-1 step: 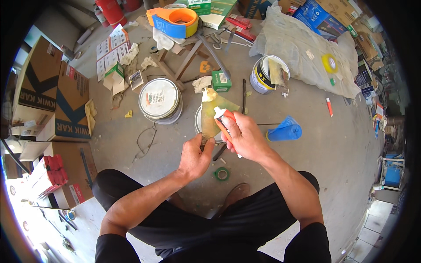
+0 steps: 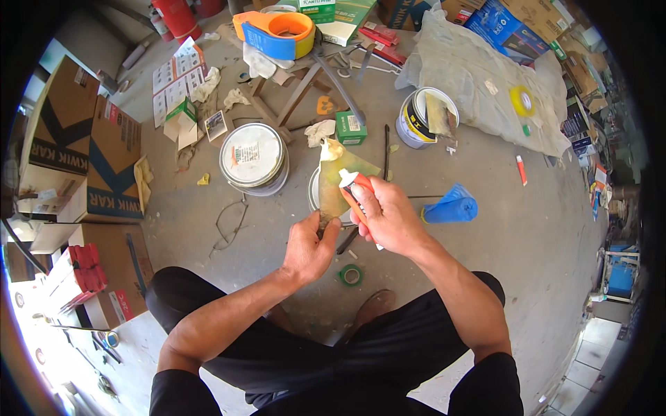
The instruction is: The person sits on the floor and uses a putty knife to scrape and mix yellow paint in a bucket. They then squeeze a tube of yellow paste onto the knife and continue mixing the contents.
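Note:
Between the thumb and fingers of my left hand (image 2: 309,249) is the lower end of a flat, yellowish putty scraper (image 2: 334,187). A lump of cream-coloured putty (image 2: 333,149) sits on its far corner. My right hand (image 2: 390,216) is wrapped round a small orange tube (image 2: 358,197), whose white nozzle points at the scraper's face. Whether anything is coming out of the nozzle cannot be made out. Beneath the scraper a round, pale-rimmed tin or lid (image 2: 314,191) shows in part; the scraper and my hands cover the rest.
A lidded tin (image 2: 253,158) stands to the left, and another tin (image 2: 414,125) at the right bears a second scraper (image 2: 439,114). Around them lie a blue roll (image 2: 451,206), green tape (image 2: 351,275), a green box (image 2: 350,129) and an orange tape dispenser (image 2: 277,35). Cardboard boxes (image 2: 114,159) line the left.

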Motion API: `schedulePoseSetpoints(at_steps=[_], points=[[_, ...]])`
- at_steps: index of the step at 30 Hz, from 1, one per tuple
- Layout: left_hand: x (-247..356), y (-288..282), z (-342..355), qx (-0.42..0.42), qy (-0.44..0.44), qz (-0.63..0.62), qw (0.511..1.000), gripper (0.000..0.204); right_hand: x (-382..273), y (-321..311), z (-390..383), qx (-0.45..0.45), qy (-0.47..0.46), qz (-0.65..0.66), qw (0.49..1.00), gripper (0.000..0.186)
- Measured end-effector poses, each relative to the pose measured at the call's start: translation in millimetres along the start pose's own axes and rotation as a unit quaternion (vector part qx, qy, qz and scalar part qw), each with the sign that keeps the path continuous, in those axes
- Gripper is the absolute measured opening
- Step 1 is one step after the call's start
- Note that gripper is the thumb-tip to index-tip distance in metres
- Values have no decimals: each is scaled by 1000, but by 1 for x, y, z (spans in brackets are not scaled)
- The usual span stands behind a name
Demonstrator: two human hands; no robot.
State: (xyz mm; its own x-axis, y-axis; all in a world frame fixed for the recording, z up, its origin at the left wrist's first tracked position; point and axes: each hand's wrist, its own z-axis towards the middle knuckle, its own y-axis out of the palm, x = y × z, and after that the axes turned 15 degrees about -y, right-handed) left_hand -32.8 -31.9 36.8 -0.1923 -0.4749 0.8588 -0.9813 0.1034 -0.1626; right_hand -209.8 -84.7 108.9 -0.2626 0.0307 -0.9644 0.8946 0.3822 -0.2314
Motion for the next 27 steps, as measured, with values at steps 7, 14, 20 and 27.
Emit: schedulePoseSetpoints(at_steps=[7, 14, 20, 27], points=[[0, -3, 0, -26, -4, -19, 999, 28, -9, 2, 0, 13, 11, 16, 1000, 34], [-3, -1, 2, -38, -16, -42, 998, 29, 0, 3, 1, 38, -63, -35, 997, 39], [-2, -2, 1, -38, -19, -39, 998, 30, 0, 6, 2, 40, -75, -61, 994, 39], [2, -1, -3, -58, -22, -42, 997, 27, 11, 7, 2, 52, -107, -58, 991, 37]])
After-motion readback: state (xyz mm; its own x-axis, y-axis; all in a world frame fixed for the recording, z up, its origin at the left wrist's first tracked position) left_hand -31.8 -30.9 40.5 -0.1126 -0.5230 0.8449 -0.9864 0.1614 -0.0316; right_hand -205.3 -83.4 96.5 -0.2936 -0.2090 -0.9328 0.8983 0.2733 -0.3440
